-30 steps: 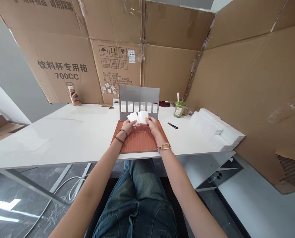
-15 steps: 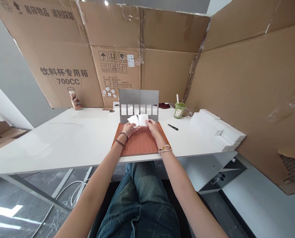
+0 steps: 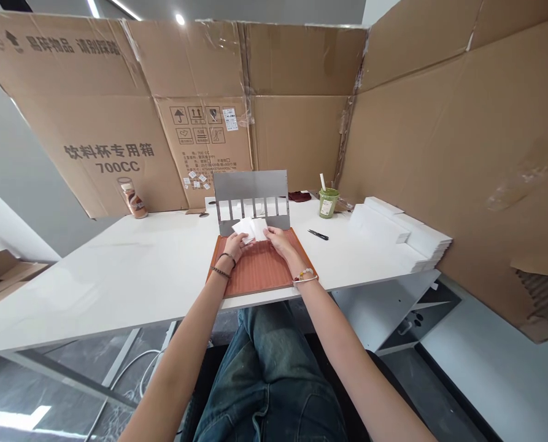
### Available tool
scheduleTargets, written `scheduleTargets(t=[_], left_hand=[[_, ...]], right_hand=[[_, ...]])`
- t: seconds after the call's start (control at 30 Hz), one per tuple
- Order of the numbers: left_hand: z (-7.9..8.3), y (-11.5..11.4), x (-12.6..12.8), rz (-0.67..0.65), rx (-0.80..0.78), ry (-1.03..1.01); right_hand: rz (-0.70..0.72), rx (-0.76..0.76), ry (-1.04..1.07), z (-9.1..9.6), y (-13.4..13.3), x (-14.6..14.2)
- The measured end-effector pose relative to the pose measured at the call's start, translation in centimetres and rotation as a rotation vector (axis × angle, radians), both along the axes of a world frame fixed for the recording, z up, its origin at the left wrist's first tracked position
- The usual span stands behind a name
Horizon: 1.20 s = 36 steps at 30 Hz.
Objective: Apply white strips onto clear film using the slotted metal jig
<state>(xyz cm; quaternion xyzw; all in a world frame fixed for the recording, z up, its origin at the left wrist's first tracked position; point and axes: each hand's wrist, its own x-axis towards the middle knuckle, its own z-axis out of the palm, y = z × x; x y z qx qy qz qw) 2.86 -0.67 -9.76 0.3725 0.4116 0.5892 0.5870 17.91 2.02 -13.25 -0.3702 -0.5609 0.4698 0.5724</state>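
We hold the white cards (image 3: pixel 250 227) between both grips: the left grip (image 3: pixel 234 247) is closed on their left edge and the right grip (image 3: pixel 278 240) on their right edge, with the cards fanned just above the far end of the ribbed orange mat (image 3: pixel 259 273). Directly beyond the grips, the grey slotted plate (image 3: pixel 250 187) stands upright on the tabletop (image 3: pixel 140 270). To the right of the right grip lie a small black tool (image 3: pixel 318 234), a green cup (image 3: pixel 328 202) and, farther out, a stack of white sheets (image 3: pixel 393 233).

Small white flat paper cards (image 3: pixel 250 227), a few overlapping, fanned, nearly level, at the far edge of ribbed orange mat (image 3: pixel 261 273), before upright grey slotted metal plate (image 3: pixel 250 186)
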Motion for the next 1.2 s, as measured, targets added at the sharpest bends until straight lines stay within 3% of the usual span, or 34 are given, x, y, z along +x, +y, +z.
scheduleTargets(t=[0.23, 0.47, 0.9, 1.2], left_hand=[[-0.6, 0.5, -0.4, -0.062, 0.0, 0.084], [-1.8, 1.5, -0.9, -0.043, 0.015, 0.163], [-1.1, 0.5, -0.6, -0.024, 0.059, 0.248], [-0.8, 0.3, -0.3, -0.126, 0.071, 0.233]], right_hand=[[-0.009, -0.015, 0.008, 0.2, -0.2, -0.1], [-0.045, -0.039, 0.031, 0.4, -0.3, -0.2], [-0.101, -0.05, 0.026, 0.6, -0.6, -0.1], [-0.114, -0.069, 0.009, 0.6, -0.4, -0.1]])
